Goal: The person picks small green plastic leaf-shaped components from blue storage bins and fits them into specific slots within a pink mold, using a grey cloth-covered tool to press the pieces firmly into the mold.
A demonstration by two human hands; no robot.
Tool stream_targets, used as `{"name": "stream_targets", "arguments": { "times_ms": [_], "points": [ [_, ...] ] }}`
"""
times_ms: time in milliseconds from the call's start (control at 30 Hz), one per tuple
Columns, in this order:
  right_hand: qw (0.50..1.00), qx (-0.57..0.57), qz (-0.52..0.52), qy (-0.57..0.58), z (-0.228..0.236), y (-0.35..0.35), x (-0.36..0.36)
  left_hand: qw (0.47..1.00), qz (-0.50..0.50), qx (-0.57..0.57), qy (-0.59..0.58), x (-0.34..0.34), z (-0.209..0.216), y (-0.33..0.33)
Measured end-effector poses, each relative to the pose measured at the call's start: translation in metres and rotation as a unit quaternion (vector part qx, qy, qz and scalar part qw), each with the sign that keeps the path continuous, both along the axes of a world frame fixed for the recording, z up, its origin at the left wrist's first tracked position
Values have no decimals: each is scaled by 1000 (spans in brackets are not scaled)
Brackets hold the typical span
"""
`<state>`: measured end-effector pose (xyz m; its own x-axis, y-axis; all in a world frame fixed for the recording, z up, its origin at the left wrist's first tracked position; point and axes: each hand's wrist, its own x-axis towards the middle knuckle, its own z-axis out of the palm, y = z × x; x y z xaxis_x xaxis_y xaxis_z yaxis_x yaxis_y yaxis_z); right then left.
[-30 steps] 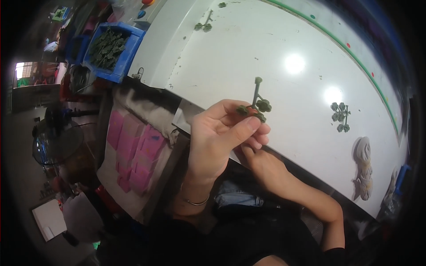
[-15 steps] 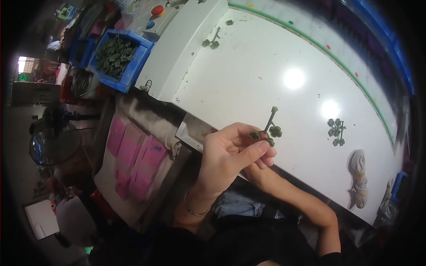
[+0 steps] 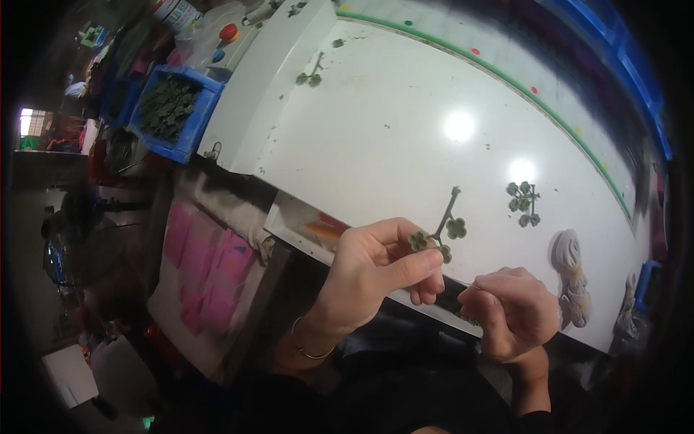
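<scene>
Between the thumb and fingers of my left hand (image 3: 379,267) is a dark green sprig (image 3: 450,217), its bare stem tilted up and small flower-shaped pieces lower down. My right hand (image 3: 517,311) is closed in a pinch, to the right and slightly nearer. A thin pale sliver shows at its fingertips and something small and green below them; what it grips cannot be made out. Another green cluster (image 3: 524,204) lies on the white table (image 3: 376,159) beyond my right hand. A smaller sprig (image 3: 311,76) rests near the table's far left.
At the left, a blue bin (image 3: 182,137) holds many green pieces. Near it is a box with a red button (image 3: 229,32). A bundled pale cloth (image 3: 571,278) lies at the table's right. Pink blocks (image 3: 206,249) sit lower left, beside an open drawer (image 3: 285,217).
My right hand has come out from behind my left and moved right, its fingers now pinched. The left hand still holds the sprig, a little lower. The view has shifted slightly.
</scene>
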<state>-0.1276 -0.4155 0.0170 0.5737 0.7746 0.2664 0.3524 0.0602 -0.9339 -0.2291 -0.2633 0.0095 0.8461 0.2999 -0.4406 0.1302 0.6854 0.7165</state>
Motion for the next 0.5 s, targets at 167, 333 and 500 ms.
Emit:
{"name": "stream_targets", "arguments": {
  "times_ms": [167, 333, 500],
  "points": [
    [999, 28, -11, -22, 0, -8, 1, 996, -57, -63, -29, 7, 9, -10],
    [998, -10, -46, -43, 2, -15, -1, 988, -83, -108, -70, 4, 4, -9],
    [997, -11, -18, -68, 4, -18, 6, 995, -70, -67, -25, 8, 9, -13]
  ]
}}
